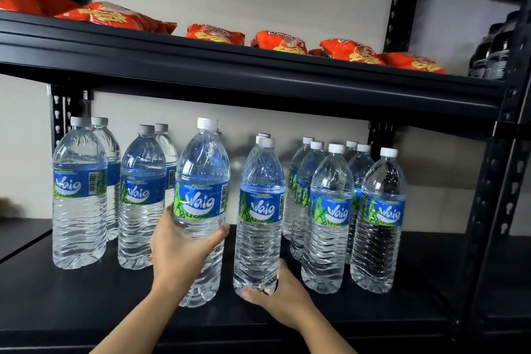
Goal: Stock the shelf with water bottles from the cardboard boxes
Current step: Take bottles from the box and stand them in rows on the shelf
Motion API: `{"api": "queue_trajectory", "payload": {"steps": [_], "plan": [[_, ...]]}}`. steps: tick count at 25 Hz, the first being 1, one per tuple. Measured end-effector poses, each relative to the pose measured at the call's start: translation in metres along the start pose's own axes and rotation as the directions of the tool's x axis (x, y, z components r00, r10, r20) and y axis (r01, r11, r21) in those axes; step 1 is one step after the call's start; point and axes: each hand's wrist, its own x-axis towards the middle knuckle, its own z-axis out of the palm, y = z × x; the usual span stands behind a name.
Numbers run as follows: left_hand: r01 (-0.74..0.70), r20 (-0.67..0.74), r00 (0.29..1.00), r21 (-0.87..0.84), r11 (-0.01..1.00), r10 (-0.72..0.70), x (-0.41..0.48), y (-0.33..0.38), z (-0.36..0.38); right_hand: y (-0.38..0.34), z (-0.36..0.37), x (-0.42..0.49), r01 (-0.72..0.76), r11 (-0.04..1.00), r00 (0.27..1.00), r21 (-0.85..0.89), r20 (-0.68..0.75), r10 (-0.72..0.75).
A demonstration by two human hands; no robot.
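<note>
One wide-angle camera, worn on the head, faces the black shelf unit straight on and from close by. It looks down onto the lower shelf (86, 296) and sits roughly level with the upper shelf (258, 77). The left hand (184, 250) and right hand (275, 293), each gripping a water bottle (201, 195), show low in mid-frame, near the lower shelf's front edge.

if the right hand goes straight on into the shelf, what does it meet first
Likely the rear water bottle, standing behind the held bottle in the right hand; only its cap shows, so the gap is unclear.
</note>
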Motion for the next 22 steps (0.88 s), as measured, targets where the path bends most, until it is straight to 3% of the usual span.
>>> {"api": "queue_trajectory", "payload": {"steps": [3, 11, 16, 22], "plan": [[0.041, 0.029, 0.999, 0.027, 0.999, -0.042, 0.0, -0.018, 0.006, -0.003, -0.005, -0.004, 0.061, 0.998, 0.998, -0.007, -0.029, -0.061], [-0.005, 0.199, 0.98, 0.021, 1.0, 0.0, 0.002, -0.03, -0.001, -0.004, -0.005, -0.004, 0.046, 0.999, 0.999, 0.017, 0.007, -0.046], [0.163, 0.458, 0.873, 0.053, 0.985, -0.169, -0.003, -0.054, -0.014, -0.009, -0.014, -0.007, -0.022, 1.0, 0.998, 0.007, 0.064, 0.022], [0.247, 0.396, 0.887, 0.022, 0.969, -0.235, -0.011, -0.06, 0.002, -0.008, -0.01, -0.007, -0.055, 0.998, 0.997, 0.027, 0.048, 0.054]]}}
